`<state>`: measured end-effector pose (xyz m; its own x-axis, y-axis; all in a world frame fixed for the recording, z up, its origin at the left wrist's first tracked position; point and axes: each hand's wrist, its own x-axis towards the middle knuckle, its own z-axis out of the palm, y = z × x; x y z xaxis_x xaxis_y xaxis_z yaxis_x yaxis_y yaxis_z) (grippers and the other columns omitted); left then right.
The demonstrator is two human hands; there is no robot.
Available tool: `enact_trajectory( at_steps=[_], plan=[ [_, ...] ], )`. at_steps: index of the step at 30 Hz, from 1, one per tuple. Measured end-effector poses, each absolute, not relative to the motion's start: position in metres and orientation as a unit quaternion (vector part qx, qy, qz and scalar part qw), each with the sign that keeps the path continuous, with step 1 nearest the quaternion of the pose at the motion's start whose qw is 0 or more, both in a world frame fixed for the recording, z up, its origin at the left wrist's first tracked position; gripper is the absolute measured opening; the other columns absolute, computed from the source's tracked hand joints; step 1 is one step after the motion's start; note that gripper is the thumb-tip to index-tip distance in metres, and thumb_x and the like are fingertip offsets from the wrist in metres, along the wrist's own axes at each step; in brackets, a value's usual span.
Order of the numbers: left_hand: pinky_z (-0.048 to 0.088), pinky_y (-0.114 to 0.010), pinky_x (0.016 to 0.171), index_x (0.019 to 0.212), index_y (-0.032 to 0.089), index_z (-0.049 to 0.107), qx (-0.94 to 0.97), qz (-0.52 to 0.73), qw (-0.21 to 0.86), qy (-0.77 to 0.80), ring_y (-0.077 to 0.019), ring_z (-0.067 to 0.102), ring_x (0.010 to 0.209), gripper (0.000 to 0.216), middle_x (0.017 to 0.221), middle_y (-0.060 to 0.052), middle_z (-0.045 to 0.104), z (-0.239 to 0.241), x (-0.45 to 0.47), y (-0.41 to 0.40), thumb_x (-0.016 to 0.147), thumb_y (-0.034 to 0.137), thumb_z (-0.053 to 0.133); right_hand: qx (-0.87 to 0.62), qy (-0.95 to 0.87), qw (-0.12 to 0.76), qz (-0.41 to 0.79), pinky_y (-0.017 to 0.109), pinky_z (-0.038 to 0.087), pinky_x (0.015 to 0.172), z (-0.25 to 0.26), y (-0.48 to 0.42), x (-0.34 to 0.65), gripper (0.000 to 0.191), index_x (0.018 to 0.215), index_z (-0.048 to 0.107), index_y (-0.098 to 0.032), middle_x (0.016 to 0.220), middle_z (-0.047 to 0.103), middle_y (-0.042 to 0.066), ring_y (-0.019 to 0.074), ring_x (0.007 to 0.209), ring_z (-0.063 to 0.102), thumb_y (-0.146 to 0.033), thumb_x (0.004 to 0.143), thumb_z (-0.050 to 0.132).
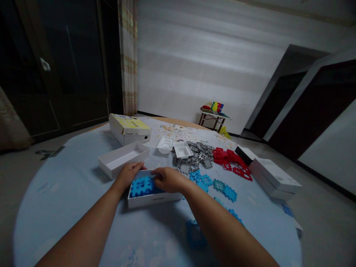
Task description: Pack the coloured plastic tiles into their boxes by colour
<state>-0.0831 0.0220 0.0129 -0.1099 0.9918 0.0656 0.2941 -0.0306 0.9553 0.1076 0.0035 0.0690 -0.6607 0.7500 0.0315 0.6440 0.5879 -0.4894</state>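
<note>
A shallow white box (155, 201) sits in front of me, holding blue plastic interlocking tiles (141, 185). My left hand (130, 174) grips the box at its far left corner, its fingers along the rim. Reaching into the box from the right, my right hand (168, 180) has its fingers curled down on the blue tiles; its fingertips are partly hidden. Just right of the box lie more blue tiles (202, 180) and a teal tile (218, 185). A blurred blue piece (195, 235) shows beside my right forearm.
Behind my left hand is a white box tray (122, 157), with a yellow-and-white box (129, 129) farther back. White plastic inserts (183, 150), grey tiles (204, 155) and red tiles (232, 160) spread across the round table (63, 200). White boxes (274, 176) stand at the right edge.
</note>
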Motion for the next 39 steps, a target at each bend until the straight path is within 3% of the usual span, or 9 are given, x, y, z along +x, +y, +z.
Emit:
enact_trajectory(
  at_steps=[13,18,22,27,33,39],
  plan=[
    [0.044,-0.035,0.084,0.072,0.014,0.070,0.573,0.481,0.333,0.574,-0.0246,0.063,0.083,0.051,0.080,-0.009,0.072,0.033,-0.066,0.011,0.067,0.058,0.045,-0.368,-0.881,0.132,0.265,0.023,0.045,0.070,0.065,0.002,0.110,0.032,0.106,0.063,-0.017,0.093,0.069,0.005,0.0158,0.081,0.063,-0.021,0.077,0.050],
    [0.045,-0.035,0.083,0.075,0.013,0.069,0.576,0.474,0.328,0.579,-0.0247,0.064,0.083,0.053,0.082,-0.010,0.072,0.032,-0.063,0.012,0.070,0.058,0.041,-0.358,-0.881,0.145,0.272,0.024,0.045,0.073,0.062,0.002,0.112,0.033,0.109,0.062,-0.016,0.096,0.068,0.006,0.0158,0.082,0.062,-0.019,0.079,0.049],
    [0.045,-0.035,0.082,0.078,0.013,0.069,0.590,0.468,0.312,0.579,-0.0242,0.064,0.083,0.054,0.082,-0.009,0.071,0.031,-0.067,0.013,0.072,0.058,0.038,-0.377,-0.865,0.174,0.281,0.025,0.046,0.071,0.067,-0.003,0.119,0.037,0.114,0.058,-0.015,0.093,0.067,0.007,0.0152,0.079,0.061,-0.028,0.079,0.054],
    [0.039,-0.033,0.090,0.083,0.016,0.069,0.617,0.464,0.258,0.581,-0.0241,0.060,0.094,0.049,0.093,-0.008,0.070,0.032,-0.074,0.012,0.073,0.055,0.039,-0.333,-0.891,0.171,0.258,0.029,0.045,0.081,0.073,-0.019,0.120,0.065,0.117,0.055,-0.020,0.108,0.058,0.008,0.0184,0.091,0.057,-0.048,0.061,0.071],
    [0.043,-0.028,0.074,0.075,0.024,0.070,0.672,0.326,0.111,0.656,-0.0239,0.062,0.086,0.038,0.085,-0.005,0.072,0.041,-0.088,0.006,0.071,0.051,0.044,-0.324,-0.915,0.156,0.185,0.032,0.041,0.088,0.071,-0.023,0.112,0.049,0.113,0.057,-0.021,0.106,0.055,0.008,0.0210,0.098,0.054,-0.041,0.069,0.067],
    [0.042,-0.028,0.068,0.071,0.024,0.070,0.688,0.252,0.131,0.668,-0.0250,0.064,0.081,0.046,0.080,-0.007,0.072,0.045,-0.091,0.006,0.074,0.055,0.036,-0.322,-0.904,0.182,0.217,0.029,0.041,0.087,0.066,-0.017,0.109,0.051,0.116,0.055,-0.023,0.108,0.057,0.007,0.0190,0.097,0.055,-0.040,0.070,0.067]
  ],
)
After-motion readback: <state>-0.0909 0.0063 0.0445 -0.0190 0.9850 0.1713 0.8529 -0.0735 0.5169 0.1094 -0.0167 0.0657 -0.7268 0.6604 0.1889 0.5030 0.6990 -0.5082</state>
